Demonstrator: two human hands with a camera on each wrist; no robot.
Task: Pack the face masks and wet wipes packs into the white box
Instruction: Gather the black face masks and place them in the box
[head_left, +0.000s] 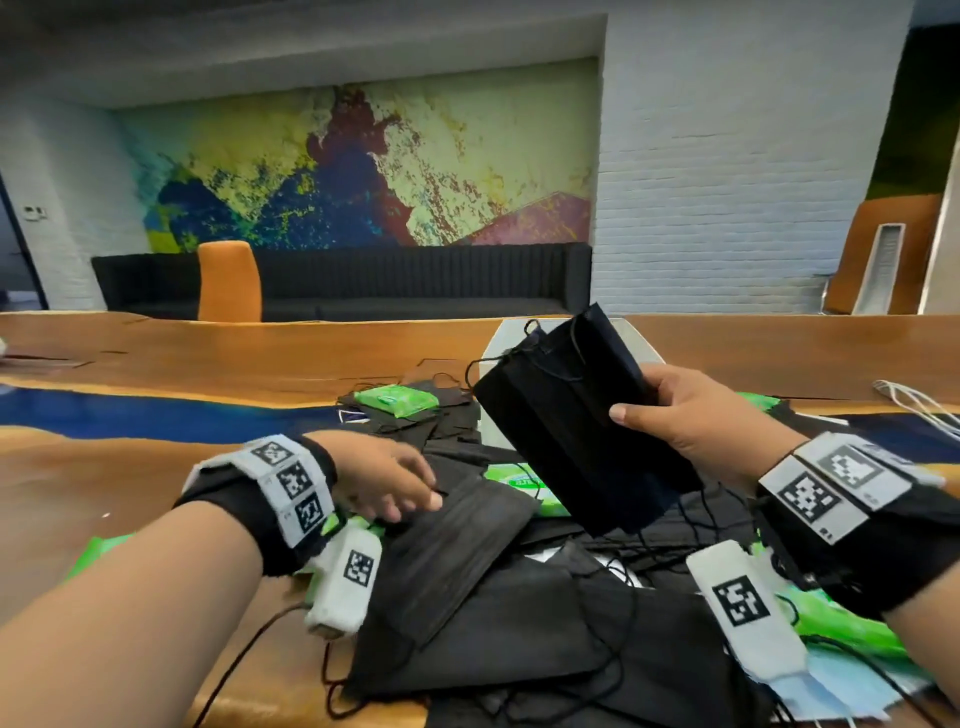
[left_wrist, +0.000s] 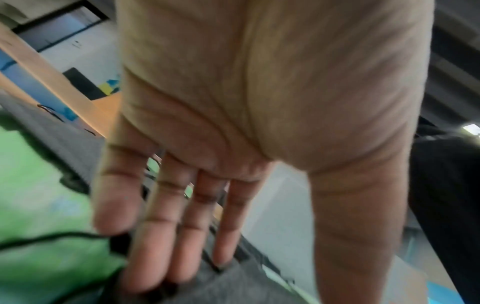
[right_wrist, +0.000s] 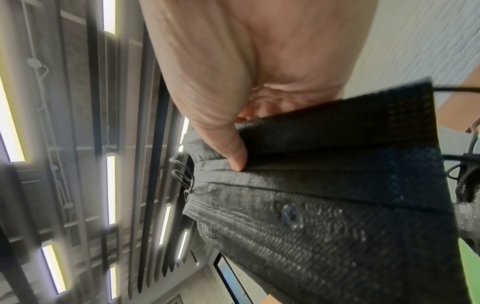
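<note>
Your right hand (head_left: 691, 410) gripped a stack of black masks (head_left: 571, 415) above the white box (head_left: 498, 345), while your left hand (head_left: 384, 480) rested flat-fingered on the mask pile (head_left: 493, 597).

The black face masks (head_left: 571, 415) are matt, pleated non-woven cloth; close up in the right wrist view their weave is finely dimpled and rough, with thin corded ear loops. The green wet wipes pack (head_left: 396, 400) beyond them is glossy plastic film. The counter (head_left: 260, 358) is polished, smooth wood with a shiny blue resin band. The white box (head_left: 644, 345) behind the masks looks like smooth card.
</note>
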